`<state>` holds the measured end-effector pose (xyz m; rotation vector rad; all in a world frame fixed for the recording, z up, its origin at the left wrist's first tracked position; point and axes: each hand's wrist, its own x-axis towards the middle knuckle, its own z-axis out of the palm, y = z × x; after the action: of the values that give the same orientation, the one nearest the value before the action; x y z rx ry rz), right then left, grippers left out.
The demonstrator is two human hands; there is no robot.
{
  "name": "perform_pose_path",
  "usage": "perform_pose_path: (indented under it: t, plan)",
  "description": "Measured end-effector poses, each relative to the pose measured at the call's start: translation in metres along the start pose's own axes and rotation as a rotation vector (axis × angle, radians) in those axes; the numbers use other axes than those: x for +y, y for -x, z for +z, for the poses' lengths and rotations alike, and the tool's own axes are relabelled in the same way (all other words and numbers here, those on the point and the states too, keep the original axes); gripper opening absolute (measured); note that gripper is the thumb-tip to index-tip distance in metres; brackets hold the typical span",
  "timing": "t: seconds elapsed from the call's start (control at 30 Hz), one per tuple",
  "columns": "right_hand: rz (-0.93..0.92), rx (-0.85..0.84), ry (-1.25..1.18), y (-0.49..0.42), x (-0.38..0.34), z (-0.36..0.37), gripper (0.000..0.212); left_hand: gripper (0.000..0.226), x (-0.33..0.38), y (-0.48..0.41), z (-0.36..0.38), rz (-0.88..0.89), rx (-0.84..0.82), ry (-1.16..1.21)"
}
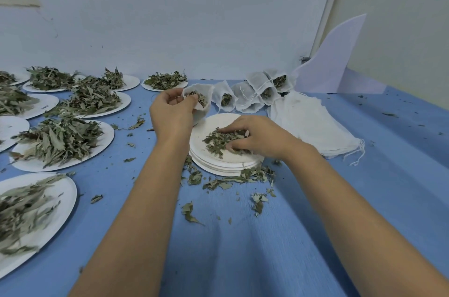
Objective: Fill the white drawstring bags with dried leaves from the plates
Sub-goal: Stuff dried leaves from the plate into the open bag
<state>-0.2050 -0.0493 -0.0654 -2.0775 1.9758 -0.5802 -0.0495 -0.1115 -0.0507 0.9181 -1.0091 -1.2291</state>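
Note:
My left hand (170,112) grips a white drawstring bag (202,98) by its open mouth, tilted toward me, with dried leaves showing inside. My right hand (257,137) curls its fingers around a clump of dried leaves (218,142) on the top plate of a stack of white plates (226,163) in the middle of the blue table. Several filled bags (252,92) lie in a row behind the stack. A pile of flat empty bags (311,121) sits to the right.
Several white plates heaped with dried leaves (60,143) cover the left side of the table. Loose leaf crumbs (233,181) lie scattered in front of the stack. A white plastic sheet (337,65) leans against the wall at the back right.

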Motion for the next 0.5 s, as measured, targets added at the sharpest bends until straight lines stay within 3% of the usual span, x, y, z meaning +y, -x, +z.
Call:
perform_pose_path:
  t: [0.2, 0.33, 0.5]
  plan:
    - [0.036, 0.18, 0.056, -0.003, 0.0, 0.009, 0.034, 0.019, -0.001, 0.006, 0.005, 0.065, -0.059, -0.017]
    - [0.079, 0.327, -0.064, -0.002, -0.002, 0.002, 0.028, 0.015, -0.011, 0.007, 0.009, 0.124, -0.079, -0.131]
    - [0.11, 0.215, -0.277, 0.005, -0.008, -0.022, 0.02, 0.011, -0.021, 0.008, 0.011, 0.167, -0.113, -0.257]
